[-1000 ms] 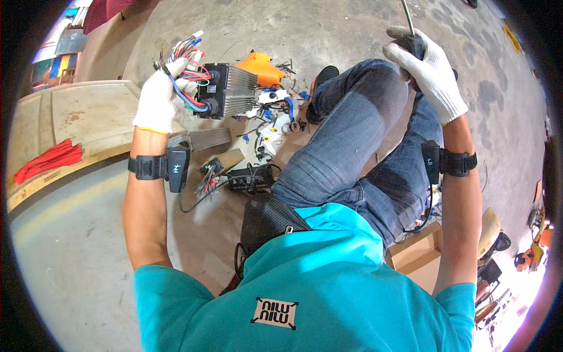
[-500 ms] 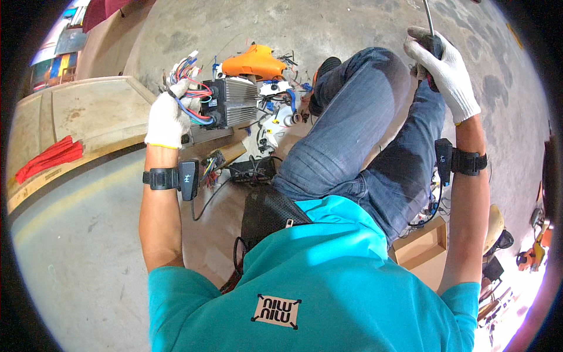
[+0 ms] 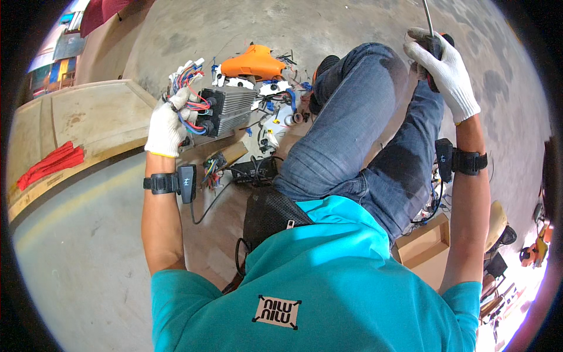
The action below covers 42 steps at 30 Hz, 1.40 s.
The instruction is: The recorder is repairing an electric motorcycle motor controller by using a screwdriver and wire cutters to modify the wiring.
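Closest in, past the teal shirt, a black pouch [image 3: 272,212] sits at the waist and an open cardboard box [image 3: 423,245] lies beside the right forearm. A black cable [image 3: 206,216] loops down by the left wrist module [image 3: 187,183] and seems to join it; if so, a wide reach could draw it tight or hook it on the clutter. By the left knee, a black box-shaped unit [image 3: 256,169] and loose coloured leads [image 3: 213,169] lie on the floor, where a cord might catch a shoe.

Farther out, the gloved left hand [image 3: 166,125] has its fingers clamped on the wire bundle [image 3: 189,75] at the lead end of the finned metal box [image 3: 236,107], which is left of the knees. Whether anything supports that box from below I cannot tell; if the leads bear its weight, they could pull out or slip through the knit glove.

The gloved right hand [image 3: 447,75], well apart beyond the right knee, has its fingers wrapped round the handle of a screwdriver [image 3: 435,48], shaft pointing away. A careless swing could jab the leg or the other hand.

Beyond, small fittings lie scattered near an orange plastic shell [image 3: 253,63]; a dropped screw could get lost there.
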### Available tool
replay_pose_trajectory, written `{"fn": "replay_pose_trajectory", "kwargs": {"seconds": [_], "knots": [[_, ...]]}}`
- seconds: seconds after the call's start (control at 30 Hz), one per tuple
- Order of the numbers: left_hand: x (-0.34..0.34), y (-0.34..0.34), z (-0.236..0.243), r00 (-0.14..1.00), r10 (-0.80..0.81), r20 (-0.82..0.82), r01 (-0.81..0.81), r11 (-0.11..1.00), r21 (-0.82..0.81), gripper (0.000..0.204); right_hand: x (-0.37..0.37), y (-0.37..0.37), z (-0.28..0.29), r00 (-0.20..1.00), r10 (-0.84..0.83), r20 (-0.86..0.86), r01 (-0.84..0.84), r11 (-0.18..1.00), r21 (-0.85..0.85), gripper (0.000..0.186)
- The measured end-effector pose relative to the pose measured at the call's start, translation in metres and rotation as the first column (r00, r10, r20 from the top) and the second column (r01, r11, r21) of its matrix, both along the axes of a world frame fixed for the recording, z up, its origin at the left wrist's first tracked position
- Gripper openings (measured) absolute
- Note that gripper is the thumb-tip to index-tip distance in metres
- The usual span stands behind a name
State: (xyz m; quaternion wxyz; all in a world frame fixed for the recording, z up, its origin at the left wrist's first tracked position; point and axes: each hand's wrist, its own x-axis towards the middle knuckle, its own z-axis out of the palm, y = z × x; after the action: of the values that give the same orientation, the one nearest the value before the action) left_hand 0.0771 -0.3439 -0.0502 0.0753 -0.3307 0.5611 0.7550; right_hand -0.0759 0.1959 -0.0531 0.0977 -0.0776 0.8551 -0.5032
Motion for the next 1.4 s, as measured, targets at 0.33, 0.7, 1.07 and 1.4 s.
{"fn": "replay_pose_trajectory", "kwargs": {"seconds": [0.33,0.7,1.07,1.4], "knots": [[0.004,-0.004,-0.011,0.999,-0.048,0.013,0.049,0.994,-0.102,0.017,-0.001,0.007,-0.006,1.000,0.002,0.028,-0.002,1.000,0.008,0.055],[0.007,0.012,-0.012,0.985,-0.133,0.111,0.169,0.882,-0.440,0.031,-0.001,0.009,-0.014,1.000,0.012,-0.028,-0.010,0.996,0.089,0.059],[0.006,0.007,-0.009,0.798,-0.517,0.308,0.596,0.602,-0.531,0.038,0.001,0.011,-0.020,0.999,-0.007,0.037,0.005,0.998,0.062,0.059],[0.003,0.001,-0.034,0.797,-0.508,0.326,0.603,0.657,-0.452,0.040,0.000,0.002,-0.014,1.000,0.020,0.021,-0.023,0.989,0.146,0.061]]}}
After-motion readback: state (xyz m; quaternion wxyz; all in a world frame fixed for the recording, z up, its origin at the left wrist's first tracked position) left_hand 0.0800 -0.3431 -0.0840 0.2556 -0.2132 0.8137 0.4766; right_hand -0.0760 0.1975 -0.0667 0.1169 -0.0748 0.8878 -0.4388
